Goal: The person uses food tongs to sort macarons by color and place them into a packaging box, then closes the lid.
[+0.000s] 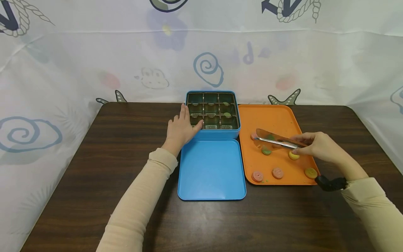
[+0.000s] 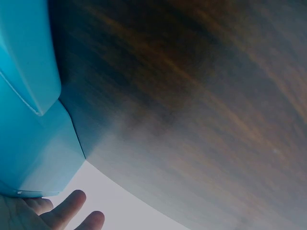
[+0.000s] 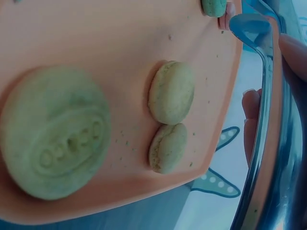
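My left hand (image 1: 181, 131) rests against the left side of a blue tin (image 1: 217, 134), its fingers extended and its thumb over the near rim. Inside the tin is a divided insert, with green macarons (image 1: 227, 114) in two right-column compartments. Metal tongs (image 1: 274, 141) are pinched in my right hand (image 1: 318, 145) above the orange tray (image 1: 261, 117). Around the tong tips lie a pink macaron (image 1: 253, 135) and a green macaron (image 3: 214, 6); whether the tongs touch either is unclear. Nearer me on the tray sit another green macaron (image 1: 266, 151), yellow macarons (image 1: 311, 173) and pink macarons (image 1: 277, 173).
A shallow blue lid (image 1: 212, 169) lies in front of the tin, left of the tray. Green crumbs are scattered on the tray. The dark wooden table (image 1: 135, 140) meets a printed white cloth (image 1: 126, 52) behind.
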A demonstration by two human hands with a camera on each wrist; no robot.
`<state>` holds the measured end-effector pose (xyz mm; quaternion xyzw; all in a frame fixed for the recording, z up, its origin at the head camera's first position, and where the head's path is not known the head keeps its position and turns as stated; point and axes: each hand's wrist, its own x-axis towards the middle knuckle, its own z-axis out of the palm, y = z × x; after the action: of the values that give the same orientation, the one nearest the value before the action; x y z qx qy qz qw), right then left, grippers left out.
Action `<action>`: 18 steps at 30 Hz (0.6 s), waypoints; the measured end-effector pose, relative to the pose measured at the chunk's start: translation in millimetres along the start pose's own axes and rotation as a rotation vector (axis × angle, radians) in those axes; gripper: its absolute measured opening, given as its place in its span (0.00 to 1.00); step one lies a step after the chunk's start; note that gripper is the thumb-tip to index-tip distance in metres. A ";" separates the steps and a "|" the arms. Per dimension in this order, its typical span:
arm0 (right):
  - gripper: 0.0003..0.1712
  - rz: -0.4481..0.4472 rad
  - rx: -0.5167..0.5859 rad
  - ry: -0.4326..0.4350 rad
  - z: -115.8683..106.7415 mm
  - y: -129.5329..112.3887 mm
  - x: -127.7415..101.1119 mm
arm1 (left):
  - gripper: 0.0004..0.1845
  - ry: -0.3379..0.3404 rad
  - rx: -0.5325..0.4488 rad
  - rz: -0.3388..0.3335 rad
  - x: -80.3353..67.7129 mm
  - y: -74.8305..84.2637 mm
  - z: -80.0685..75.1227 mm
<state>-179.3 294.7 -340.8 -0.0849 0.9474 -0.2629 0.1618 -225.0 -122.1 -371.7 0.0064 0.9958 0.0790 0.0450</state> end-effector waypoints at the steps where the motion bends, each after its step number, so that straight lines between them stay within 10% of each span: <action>1: 0.36 0.000 0.000 -0.002 0.5 0.3 -0.2 | 0.48 0.001 -0.001 0.000 0.0 -0.1 0.0; 18: 0.35 0.011 0.025 -0.027 1.1 8.8 -6.5 | 0.48 -0.004 -0.029 -0.001 -0.5 0.5 -1.4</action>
<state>-173.5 303.3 -344.6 -0.0813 0.9422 -0.2724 0.1773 -224.6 -121.8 -370.2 0.0053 0.9945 0.0934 0.0474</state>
